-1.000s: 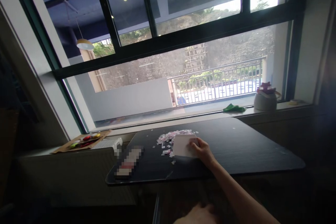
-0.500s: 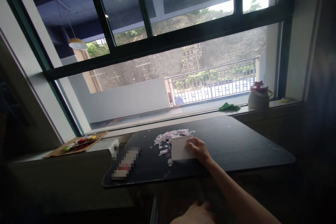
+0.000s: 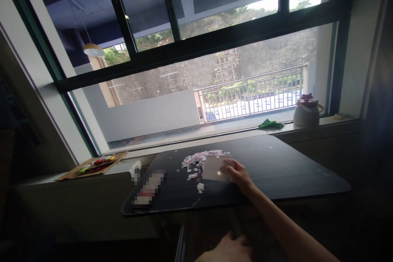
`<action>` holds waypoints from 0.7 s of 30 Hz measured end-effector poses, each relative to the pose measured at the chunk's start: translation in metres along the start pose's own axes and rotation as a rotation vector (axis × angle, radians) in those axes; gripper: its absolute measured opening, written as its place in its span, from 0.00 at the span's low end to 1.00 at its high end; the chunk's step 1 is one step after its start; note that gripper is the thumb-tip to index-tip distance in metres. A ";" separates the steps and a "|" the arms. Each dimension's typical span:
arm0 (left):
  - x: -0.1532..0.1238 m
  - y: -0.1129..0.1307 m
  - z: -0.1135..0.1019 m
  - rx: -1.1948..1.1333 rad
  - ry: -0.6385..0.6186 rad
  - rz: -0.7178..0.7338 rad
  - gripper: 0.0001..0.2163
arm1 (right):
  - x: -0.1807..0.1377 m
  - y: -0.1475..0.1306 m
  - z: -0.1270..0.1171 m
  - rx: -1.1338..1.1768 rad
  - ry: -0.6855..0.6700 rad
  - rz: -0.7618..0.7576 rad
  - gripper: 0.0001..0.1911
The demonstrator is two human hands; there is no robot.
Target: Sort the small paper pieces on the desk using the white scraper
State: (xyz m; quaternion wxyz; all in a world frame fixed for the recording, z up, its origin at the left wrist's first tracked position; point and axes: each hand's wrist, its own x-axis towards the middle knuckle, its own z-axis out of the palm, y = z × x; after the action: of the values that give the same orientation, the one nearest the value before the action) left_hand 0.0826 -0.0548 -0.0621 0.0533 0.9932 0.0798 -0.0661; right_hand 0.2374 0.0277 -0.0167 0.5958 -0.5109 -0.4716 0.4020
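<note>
My right hand (image 3: 241,175) reaches over the dark table (image 3: 291,172) and grips a pale flat card (image 3: 216,168) by its right edge. The card stands on the tabletop beside a heap of small pink and white paper scraps (image 3: 199,158). A few loose scraps (image 3: 200,187) lie in front of the card. My left hand (image 3: 229,250) shows at the bottom edge, below the table's front edge; its fingers are not visible.
A blurred oblong item (image 3: 149,189) lies on the table's left part. On the ledge to the left are a cardboard sheet with coloured pieces (image 3: 93,165) and a white box (image 3: 123,168). On the windowsill stand a white pot (image 3: 306,114) and a green cloth (image 3: 270,124).
The card has tilted back and shifted slightly away from me, leaving a small clump of scraps in front of it. My left hand stays low at the bottom edge.
</note>
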 end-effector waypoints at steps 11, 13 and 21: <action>0.001 0.019 -0.042 0.105 -0.096 0.050 0.04 | -0.003 -0.001 -0.002 0.016 -0.049 0.017 0.18; -0.001 0.017 -0.039 0.071 -0.071 0.062 0.02 | -0.003 0.000 -0.002 0.013 -0.057 0.016 0.18; -0.006 0.018 -0.036 0.015 -0.059 0.034 0.05 | 0.000 0.006 -0.006 -0.012 -0.089 -0.011 0.18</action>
State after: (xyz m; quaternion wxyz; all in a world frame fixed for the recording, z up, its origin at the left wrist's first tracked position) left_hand 0.0837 -0.0692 -0.0241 0.0495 0.9924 0.0610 -0.0950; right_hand 0.2431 0.0277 -0.0226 0.5733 -0.4934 -0.5028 0.4184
